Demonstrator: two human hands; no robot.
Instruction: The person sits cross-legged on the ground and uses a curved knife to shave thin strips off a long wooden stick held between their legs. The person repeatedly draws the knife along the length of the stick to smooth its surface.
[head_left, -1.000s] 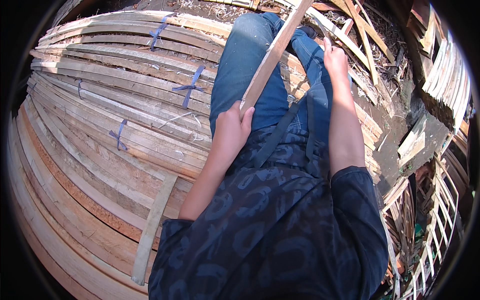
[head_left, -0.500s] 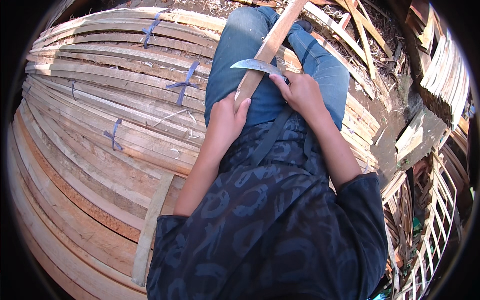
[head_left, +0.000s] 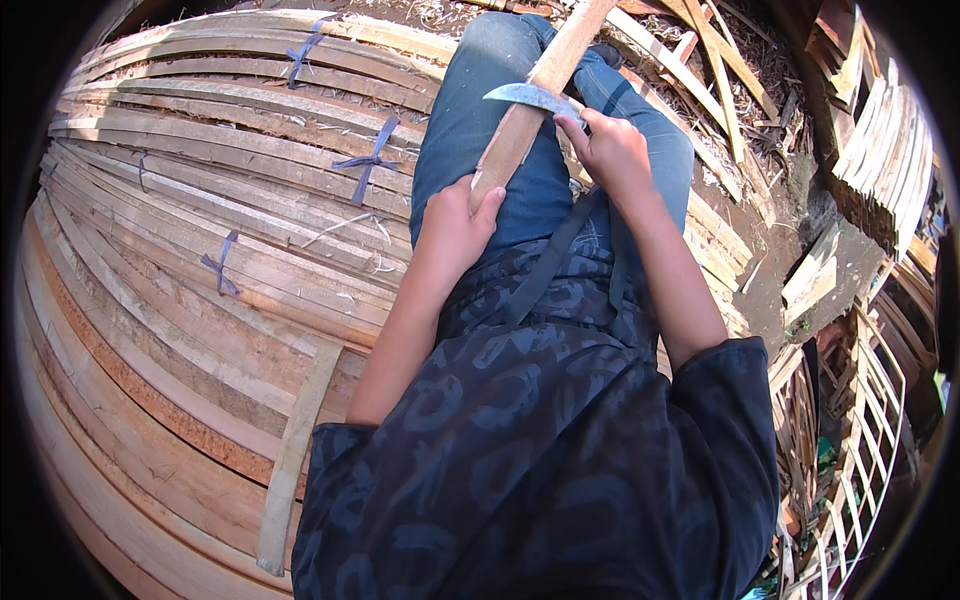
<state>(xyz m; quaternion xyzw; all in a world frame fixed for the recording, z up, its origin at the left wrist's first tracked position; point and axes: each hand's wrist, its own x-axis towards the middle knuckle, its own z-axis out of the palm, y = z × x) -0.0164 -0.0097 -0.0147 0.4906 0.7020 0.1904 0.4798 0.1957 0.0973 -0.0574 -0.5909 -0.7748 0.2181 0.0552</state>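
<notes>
My left hand (head_left: 455, 225) grips the near end of a long wooden slat (head_left: 535, 95) that slants up and away over my lap in blue jeans. My right hand (head_left: 612, 150) holds a curved metal blade (head_left: 530, 95), which lies across the slat a little above my left hand. The blade's handle is hidden inside my right fist. The slat's far end runs out of the top of the picture.
A big stack of bundled wooden slats (head_left: 200, 230), tied with blue-grey straps (head_left: 365, 160), fills the left side. One loose slat (head_left: 295, 455) lies by my left hip. Scrap slats (head_left: 715, 75) and stacked wooden frames (head_left: 860, 400) crowd the right.
One second ago my right hand was far up beside the slat with no blade in view. It has come back toward me with the blade, which now lies across the slat.
</notes>
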